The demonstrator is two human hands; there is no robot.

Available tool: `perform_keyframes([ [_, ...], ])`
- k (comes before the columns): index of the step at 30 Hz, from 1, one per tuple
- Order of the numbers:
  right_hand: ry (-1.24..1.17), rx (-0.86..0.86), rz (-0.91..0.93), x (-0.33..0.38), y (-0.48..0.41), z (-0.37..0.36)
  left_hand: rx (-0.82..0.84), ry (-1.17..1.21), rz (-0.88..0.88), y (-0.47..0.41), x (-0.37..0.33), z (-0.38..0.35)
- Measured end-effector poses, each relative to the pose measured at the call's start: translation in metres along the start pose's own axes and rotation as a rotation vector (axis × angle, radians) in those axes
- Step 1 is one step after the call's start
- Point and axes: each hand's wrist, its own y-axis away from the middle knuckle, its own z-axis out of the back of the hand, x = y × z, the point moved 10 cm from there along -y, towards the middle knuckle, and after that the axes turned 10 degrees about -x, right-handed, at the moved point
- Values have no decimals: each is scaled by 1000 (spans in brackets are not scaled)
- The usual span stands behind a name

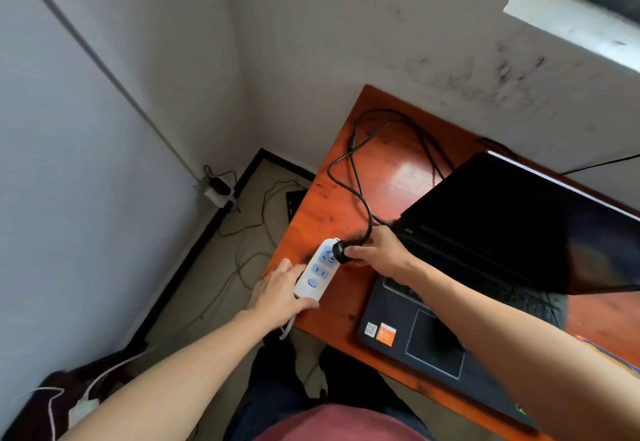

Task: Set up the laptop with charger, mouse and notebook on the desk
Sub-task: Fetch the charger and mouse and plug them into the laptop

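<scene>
Wall adapter: low on the wall at far left, with thin cables on the floor; not part of the move.
Left hand: its grip is closed around the near end and left side of the power strip and holds it at the left edge of the desk.
Power strip: white with blue sockets. Its long axis runs diagonally, from the near end in the left hand to the far end, which points away and a little to the right.
Plug: black and round, touching the far socket of the strip from the right side. I cannot tell if it is pushed fully in.
Charger cable: goes up from the plug and lies in loops on the desk behind.
Right hand: its grip pinches the plug with thumb and fingers. It is the nearer hand to the plug.
Key relation: the socket lies to the left of the right grip, so in my judgement the push goes leftward and down against the held strip.
Laptop: open on the desk at right, with a dark screen.
</scene>
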Motion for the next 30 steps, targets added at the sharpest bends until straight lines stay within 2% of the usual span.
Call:
perform_keyframes([
  [7, 359, -9, 223, 24, -3, -7, -18, 35, -11, -2, 4, -3],
  [12, 587, 59, 332, 40, 1, -19, -16, 33, -18, -3, 4, -3],
  [17, 707, 89, 385, 44, 8, -25, -7, 6, -26, -4, 4, -2],
  [22, 912, 144, 564, 55, 18, -43, -4, -19, -43, -4, 3, -1],
  [24, 937, 122, 606, 56, 20, -47, -6, -15, -46, -4, 3, 0],
  [30, 883, 82, 559, 51, 17, -40, -2, 11, -45, -3, 2, 0],
])
